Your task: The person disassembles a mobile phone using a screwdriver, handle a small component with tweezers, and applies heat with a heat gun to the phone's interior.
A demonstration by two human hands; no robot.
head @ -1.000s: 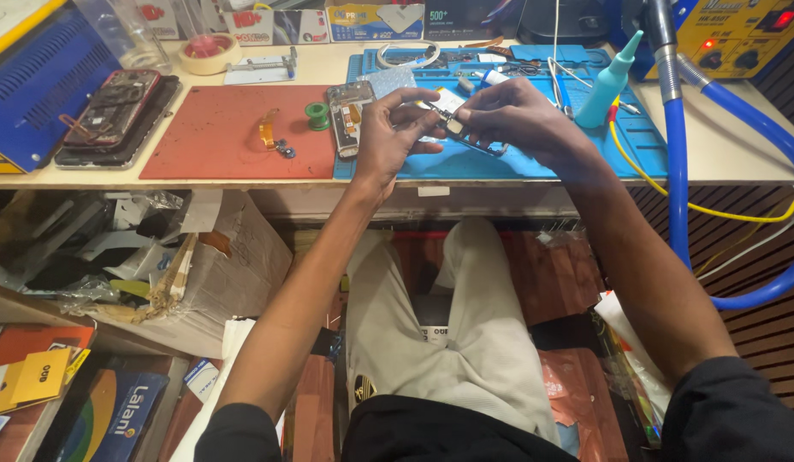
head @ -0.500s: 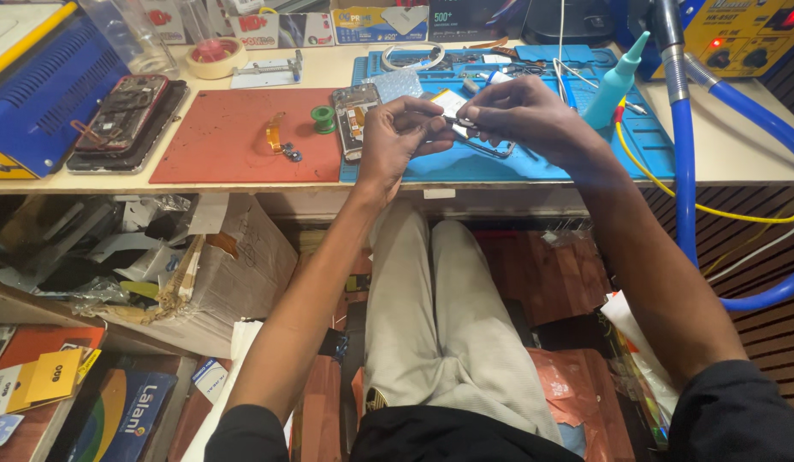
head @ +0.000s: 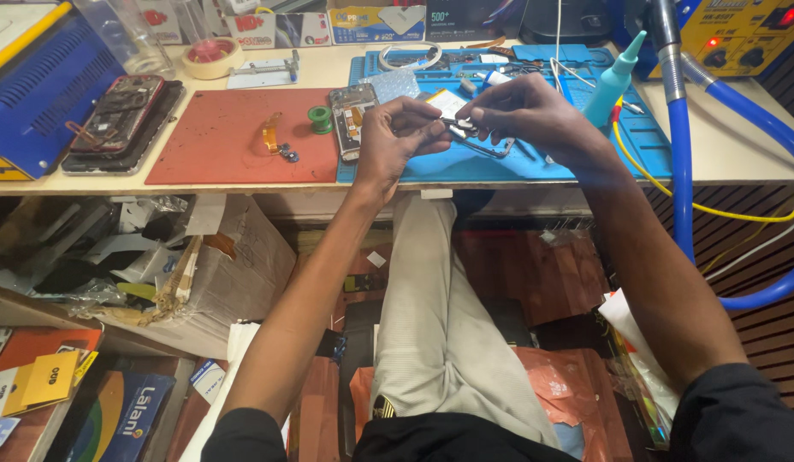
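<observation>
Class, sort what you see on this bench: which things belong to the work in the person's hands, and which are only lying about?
In use:
left hand
right hand
small metal part pinched between both hands
blue mat beneath them

Lying about:
opened phone
green tape roll
red mat
teal bottle
stripped phone

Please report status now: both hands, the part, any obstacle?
Left hand and right hand pinch small metal part over blue mat. Opened phone beside left hand. Nothing blocking.

Cream workbench (head: 739, 154) above cluttered floor with cardboard box (head: 234, 274)
</observation>
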